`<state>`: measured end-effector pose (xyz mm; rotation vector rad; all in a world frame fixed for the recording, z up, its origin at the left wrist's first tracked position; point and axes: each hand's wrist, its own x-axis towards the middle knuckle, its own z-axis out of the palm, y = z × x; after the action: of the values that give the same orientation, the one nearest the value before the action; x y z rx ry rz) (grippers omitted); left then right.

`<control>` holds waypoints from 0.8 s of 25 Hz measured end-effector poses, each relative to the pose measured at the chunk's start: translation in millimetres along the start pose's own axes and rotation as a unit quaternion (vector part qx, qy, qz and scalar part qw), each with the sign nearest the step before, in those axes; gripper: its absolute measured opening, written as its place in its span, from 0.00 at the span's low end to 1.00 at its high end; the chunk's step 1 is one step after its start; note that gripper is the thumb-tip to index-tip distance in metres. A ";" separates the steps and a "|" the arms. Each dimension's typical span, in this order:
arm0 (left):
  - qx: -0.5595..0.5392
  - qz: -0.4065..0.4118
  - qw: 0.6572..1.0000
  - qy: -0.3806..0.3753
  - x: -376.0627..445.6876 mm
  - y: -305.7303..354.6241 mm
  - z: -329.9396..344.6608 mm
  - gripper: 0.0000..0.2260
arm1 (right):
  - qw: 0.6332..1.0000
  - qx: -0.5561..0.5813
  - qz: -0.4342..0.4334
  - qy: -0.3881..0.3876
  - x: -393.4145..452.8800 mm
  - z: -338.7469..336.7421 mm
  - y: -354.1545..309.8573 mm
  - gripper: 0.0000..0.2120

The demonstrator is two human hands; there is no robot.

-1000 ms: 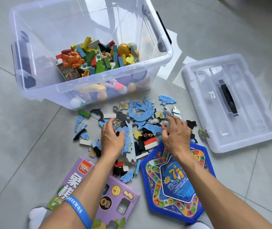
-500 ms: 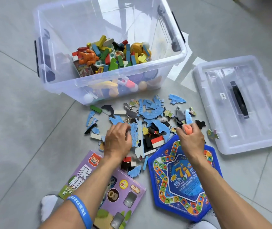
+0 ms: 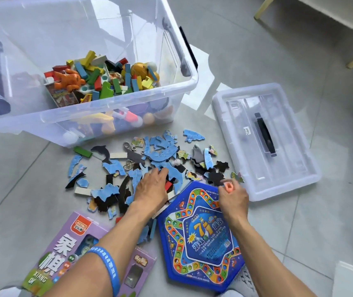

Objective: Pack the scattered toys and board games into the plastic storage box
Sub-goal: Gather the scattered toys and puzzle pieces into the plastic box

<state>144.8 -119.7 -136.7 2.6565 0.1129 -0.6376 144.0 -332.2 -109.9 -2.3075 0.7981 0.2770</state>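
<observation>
Between the fingertips of the right hand (image 3: 233,197) sits a small orange plastic toy piece (image 3: 228,187), the grip pinching it and raised just above the blue hexagonal board game tray (image 3: 201,243), seemingly so it can go across to the box. Beside it the left hand (image 3: 151,189) lies palm down on the scattered blue and black foam puzzle pieces (image 3: 160,151); its fingers bend over them, but whether that grip has closed on any piece cannot be told. Those pieces lie on the grey tiled floor (image 3: 17,189) right against the clear plastic storage box (image 3: 115,112), which keeps the reach short. That box already holds coloured wooden blocks (image 3: 107,80). Its clear lid (image 3: 265,142) lies off to the right, leaving the opening free. A purple boxed chess set (image 3: 64,249) waits under the left forearm.
</observation>
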 end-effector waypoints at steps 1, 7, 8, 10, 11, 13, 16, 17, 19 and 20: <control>-0.008 0.003 1.000 -0.009 -0.5 0.4 -0.2 0.20 | 0.999 -0.041 -0.026 0.025 14.9 -9.1 -1.6 0.09; -0.421 -0.224 0.878 0.032 -9.3 4.5 -2.1 0.12 | 0.969 -0.237 -0.076 -0.003 59.7 -28.5 20.7 0.10; -0.541 -0.270 0.797 0.015 -9.0 3.6 -4.0 0.12 | 0.968 -0.238 -0.082 0.003 59.3 -24.6 23.4 0.08; -0.673 -0.320 0.667 0.007 -10.2 -3.6 -13.9 0.08 | 0.962 -0.253 -0.097 0.017 55.8 -16.4 24.5 0.06; -0.689 -0.332 0.644 0.021 -11.0 -11.5 -18.2 0.06 | 0.956 -0.269 -0.114 0.016 52.7 -13.2 23.9 0.06; -0.667 -0.351 0.655 0.055 -14.7 -32.0 -25.2 0.05 | 0.952 -0.274 -0.135 -0.003 46.9 -7.5 22.4 0.06; -0.498 -0.352 0.788 0.080 -26.3 -67.9 -31.7 0.05 | 0.970 -0.200 -0.135 -0.019 32.7 2.2 19.3 0.06; -0.432 -0.353 0.825 0.095 -33.8 -77.8 -32.5 0.04 | 0.975 -0.168 -0.145 -0.012 23.5 5.8 17.6 0.06; -0.335 -0.377 0.851 0.146 -56.3 -92.0 -33.7 0.02 | 0.975 -0.127 -0.180 -0.013 0.5 14.1 10.8 0.06; -0.297 -0.394 0.852 0.174 -69.6 -98.5 -33.6 0.03 | 0.974 -0.112 -0.196 -0.030 -14.3 20.2 6.1 0.06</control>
<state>80.1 -14.9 -114.0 2.0000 1.3214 -0.2486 129.3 -315.7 -122.7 -2.5915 0.2781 0.2677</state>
